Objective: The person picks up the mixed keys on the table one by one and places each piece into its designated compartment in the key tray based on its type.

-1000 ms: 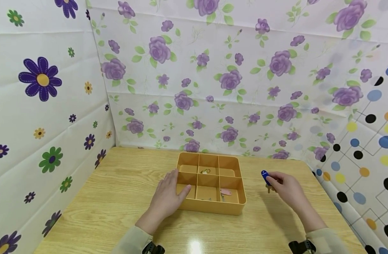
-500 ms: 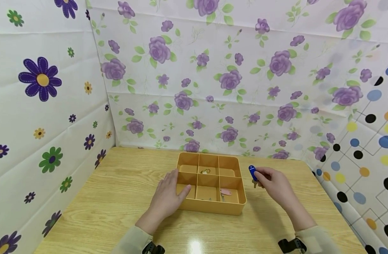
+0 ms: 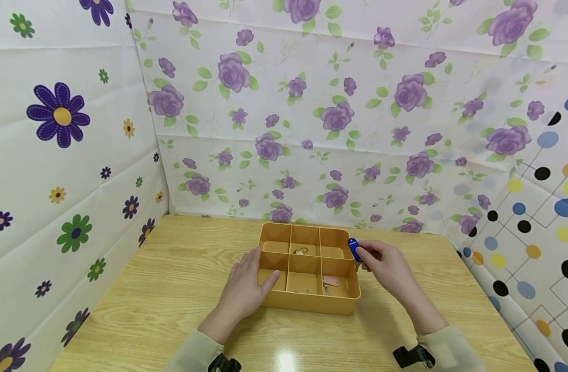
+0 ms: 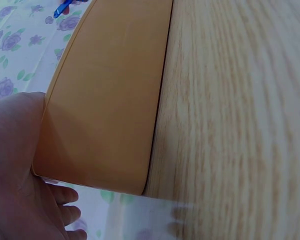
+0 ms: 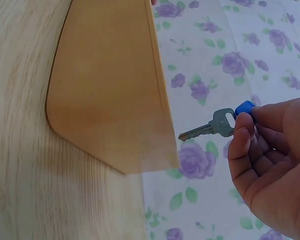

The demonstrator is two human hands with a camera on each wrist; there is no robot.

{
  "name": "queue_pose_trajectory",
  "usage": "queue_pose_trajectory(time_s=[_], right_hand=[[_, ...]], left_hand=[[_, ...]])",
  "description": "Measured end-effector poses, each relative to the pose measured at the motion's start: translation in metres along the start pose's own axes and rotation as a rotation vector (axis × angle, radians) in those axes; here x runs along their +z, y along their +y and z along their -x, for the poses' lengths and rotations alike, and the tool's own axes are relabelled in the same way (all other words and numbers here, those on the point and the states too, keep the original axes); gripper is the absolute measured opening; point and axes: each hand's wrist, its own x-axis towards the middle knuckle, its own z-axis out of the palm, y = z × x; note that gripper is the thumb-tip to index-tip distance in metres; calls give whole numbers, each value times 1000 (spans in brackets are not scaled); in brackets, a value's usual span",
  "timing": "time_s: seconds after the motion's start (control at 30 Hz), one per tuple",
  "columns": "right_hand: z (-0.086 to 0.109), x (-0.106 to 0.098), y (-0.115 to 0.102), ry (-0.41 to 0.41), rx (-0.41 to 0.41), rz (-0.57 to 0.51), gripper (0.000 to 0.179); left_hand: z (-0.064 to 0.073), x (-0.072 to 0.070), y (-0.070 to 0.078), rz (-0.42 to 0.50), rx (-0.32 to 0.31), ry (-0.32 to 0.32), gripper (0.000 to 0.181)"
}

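Note:
A tan compartment box [image 3: 311, 304] stands on the table. My left hand [image 3: 244, 285] holds its near left corner, thumb over the rim and fingers along the outer left wall; the left wrist view shows this hand [image 4: 15, 165] beside the box wall [image 4: 100, 100]. At the box's right edge my right hand [image 3: 387, 264] pinches a blue key tag [image 3: 354, 249] between thumb and fingers. From the tag hangs a metal key [image 5: 210, 127], pointing toward the box rim in the right wrist view. A pink-tagged key [image 3: 330, 281] lies in the front right compartment.
In the back middle compartment lies a small item with a greenish ring [image 3: 301, 251]. Something small, mostly hidden, shows in the front middle compartment. The wooden table [image 3: 181, 258] ends at flowered cloth [image 3: 284, 155] behind and cloths on both sides.
My right hand has moved left with the blue-tagged key, from over the table to the box's right edge. My left hand and the box have stayed put.

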Motion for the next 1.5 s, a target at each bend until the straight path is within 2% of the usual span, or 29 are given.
queue_pose_trajectory(time_s=[0.23, 0.6, 0.83, 1.5], right_hand=[[-1, 9, -11, -20, 3, -41, 31], [-4, 24, -26, -29, -35, -62, 30], [-8, 34, -34, -65, -46, -87, 29], [-14, 68, -57, -114, -68, -171, 28]], left_hand=[[0, 0, 0, 9, -3, 4, 103], [-1, 0, -1, 11, 2, 4, 101], [-2, 2, -1, 20, -4, 5, 95], [-2, 2, -2, 14, -13, 9, 99]])
